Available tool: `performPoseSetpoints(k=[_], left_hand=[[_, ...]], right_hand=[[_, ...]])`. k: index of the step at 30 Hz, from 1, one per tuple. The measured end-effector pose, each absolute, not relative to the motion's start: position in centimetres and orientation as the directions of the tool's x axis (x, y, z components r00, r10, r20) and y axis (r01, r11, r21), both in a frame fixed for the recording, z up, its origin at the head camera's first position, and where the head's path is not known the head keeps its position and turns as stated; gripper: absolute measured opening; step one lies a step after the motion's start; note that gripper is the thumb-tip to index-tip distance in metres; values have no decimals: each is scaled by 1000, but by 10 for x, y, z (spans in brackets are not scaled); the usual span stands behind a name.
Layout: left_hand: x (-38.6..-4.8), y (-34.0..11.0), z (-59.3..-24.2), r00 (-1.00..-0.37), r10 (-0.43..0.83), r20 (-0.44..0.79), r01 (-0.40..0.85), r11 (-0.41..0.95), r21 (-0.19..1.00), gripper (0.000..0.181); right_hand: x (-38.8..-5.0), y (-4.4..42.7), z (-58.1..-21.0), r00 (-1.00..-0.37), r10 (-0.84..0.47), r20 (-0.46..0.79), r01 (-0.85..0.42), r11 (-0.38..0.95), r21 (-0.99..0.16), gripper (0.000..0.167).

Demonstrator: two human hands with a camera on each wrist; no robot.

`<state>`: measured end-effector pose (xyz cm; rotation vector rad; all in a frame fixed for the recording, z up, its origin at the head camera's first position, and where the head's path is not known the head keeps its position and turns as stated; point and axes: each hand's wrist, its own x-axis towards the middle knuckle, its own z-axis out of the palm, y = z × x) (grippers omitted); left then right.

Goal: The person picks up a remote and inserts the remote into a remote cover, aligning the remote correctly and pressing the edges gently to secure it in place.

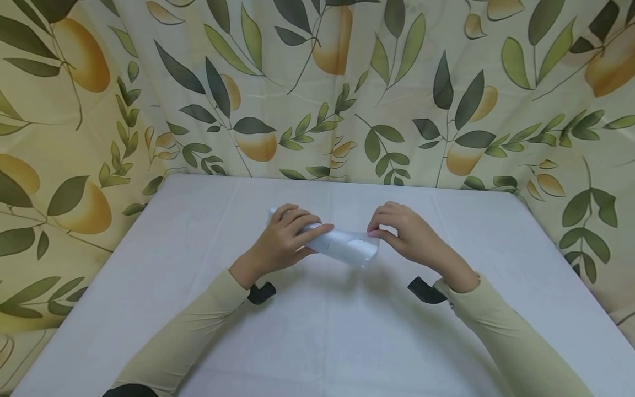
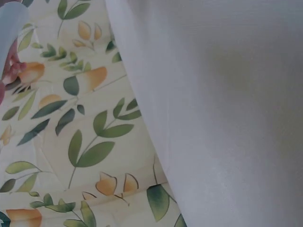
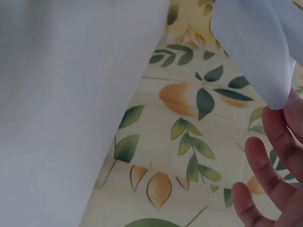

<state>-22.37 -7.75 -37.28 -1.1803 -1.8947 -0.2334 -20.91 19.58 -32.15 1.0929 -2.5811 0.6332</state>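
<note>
A thin white sheet rolled into a tube (image 1: 344, 247) is held above the table, tilted down toward the right. My left hand (image 1: 281, 241) grips the tube near its left end, with the fingers over the top and the thumb along the near side. At the other end, my right hand (image 1: 414, 236) pinches a loose edge of the sheet between thumb and index finger. The right wrist view shows the pointed corner of the sheet (image 3: 258, 52) in that pinch, the other fingers spread apart. Only a sliver of the tube (image 2: 13, 21) shows in the left wrist view.
A white-covered table (image 1: 278, 342) lies under both hands. Behind it and at the sides hangs a cloth (image 1: 307, 110) printed with leaves and orange fruit. Black straps or mounts (image 1: 428, 290) stick out at both wrists.
</note>
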Motion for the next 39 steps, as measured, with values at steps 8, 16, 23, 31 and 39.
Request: performPoseSetpoints(k=[8, 16, 23, 31, 39], left_hand=[[-223, -77, -376, -226, 619, 752, 799, 560, -220, 57], [-227, -84, -380, -438, 579, 688, 789, 614, -14, 64], [-230, -85, -379, -470, 608, 639, 839, 532, 111, 63], [-228, -86, -379, -504, 618, 604, 848, 488, 207, 60], [-233, -87, -374, -479, 680, 555, 854, 507, 116, 62]], right_hand=[[-204, 197, -320, -718, -563, 410, -695, 605, -389, 12], [-203, 207, -334, -489, -514, 705, -851, 459, -256, 11], [-204, 205, -341, -106, -563, 820, -916, 376, 140, 26], [-202, 202, -338, 4, -627, 779, -912, 317, 260, 27], [-200, 206, -338, 47, -793, 608, -876, 259, 406, 30]])
